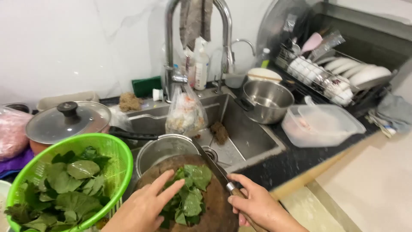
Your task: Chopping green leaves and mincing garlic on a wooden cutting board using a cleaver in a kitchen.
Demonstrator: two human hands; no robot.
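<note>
A round wooden chopping board (216,202) rests over the near edge of the steel sink (253,141). A pile of green leaves (191,191) lies on it. My left hand (143,208) lies flat on the left side of the pile, fingers spread over the leaves. My right hand (259,208) grips the wooden handle of a cleaver (210,161). Its blade stands on edge along the right side of the leaves, pointing away from me.
A green plastic colander (116,148) of leaves stands at the left, with a lidded pot (66,122) behind it. A steel pot (161,148) and a plastic bag (185,114) sit in the sink. At the right are a steel bowl (266,101), a plastic container (319,124) and a dish rack (339,73).
</note>
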